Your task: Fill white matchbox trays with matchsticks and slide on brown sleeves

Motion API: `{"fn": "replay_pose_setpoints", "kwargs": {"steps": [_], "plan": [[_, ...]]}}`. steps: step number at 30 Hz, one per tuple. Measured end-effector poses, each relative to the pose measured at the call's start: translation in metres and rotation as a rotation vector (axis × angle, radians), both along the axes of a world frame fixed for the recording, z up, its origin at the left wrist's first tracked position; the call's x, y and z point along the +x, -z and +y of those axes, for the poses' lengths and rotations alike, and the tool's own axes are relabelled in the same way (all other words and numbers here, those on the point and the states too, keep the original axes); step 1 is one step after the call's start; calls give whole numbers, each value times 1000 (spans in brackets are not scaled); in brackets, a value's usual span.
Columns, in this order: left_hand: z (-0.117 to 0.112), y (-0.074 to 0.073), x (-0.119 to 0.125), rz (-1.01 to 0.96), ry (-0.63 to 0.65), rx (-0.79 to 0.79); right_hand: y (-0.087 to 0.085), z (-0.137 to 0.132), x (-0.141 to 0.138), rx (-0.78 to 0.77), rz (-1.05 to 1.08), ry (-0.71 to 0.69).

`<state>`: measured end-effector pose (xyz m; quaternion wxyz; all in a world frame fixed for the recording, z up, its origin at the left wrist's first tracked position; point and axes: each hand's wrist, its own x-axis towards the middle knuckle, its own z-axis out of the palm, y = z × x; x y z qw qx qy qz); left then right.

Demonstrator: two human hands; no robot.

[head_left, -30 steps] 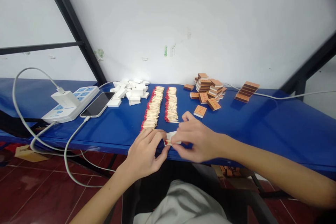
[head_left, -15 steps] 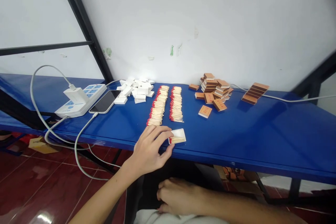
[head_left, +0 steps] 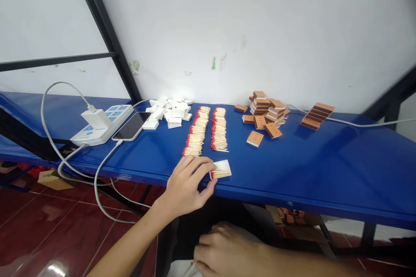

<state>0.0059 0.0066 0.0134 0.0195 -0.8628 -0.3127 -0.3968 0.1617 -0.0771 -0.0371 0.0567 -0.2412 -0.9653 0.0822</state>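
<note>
My left hand [head_left: 190, 186] grips the left end of a small white matchbox tray [head_left: 225, 165] at the table's front edge. Several red-tipped matches lie inside the tray, along its near side. Below the edge, over my lap, my right hand [head_left: 217, 251] is closed with its fingers curled. A tiny red spot shows by its fingertips, but what it holds, if anything, I cannot make out. Beyond the tray run two rows of matches, a left row [head_left: 197, 132] and a right row [head_left: 219, 130], red heads to the left.
White empty trays [head_left: 170, 110] are heaped at the back left, beside a phone [head_left: 132, 126] and a power strip [head_left: 113, 117] with cables. Brown matchbox sleeves and boxes [head_left: 266, 110] are piled at the back right. A striped brown stack [head_left: 317, 115] stands farther right on the blue table [head_left: 325, 164].
My right hand has come lower and nearer to me, over my lap. The left hand keeps its grip on the tray. The whole view has shifted slightly.
</note>
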Motion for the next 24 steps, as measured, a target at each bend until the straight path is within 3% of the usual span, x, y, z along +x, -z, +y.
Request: {"fn": "replay_pose_setpoints", "kwargs": {"steps": [3, 6, 9, 12, 15, 24], "plan": [[0, 0, 0, -1, -9, 11, -45, 7, 23, 85, 195, -74], [-1, -1, 0, 6, -14, -3, -86, 33, 49, 261, 357, -62], [-2, -2, 0, 23, -41, -15, -106, 72, 70, 416, 339, -31], [-2, -2, 1, 40, -60, -10, -104, 103, 76, 420, 249, 21], [-2, -1, 1, 43, -57, -5, -93, 117, 72, 366, 186, 15], [-2, -2, -1, 41, -21, -33, -85, 109, 65, 260, 315, 21]]}}
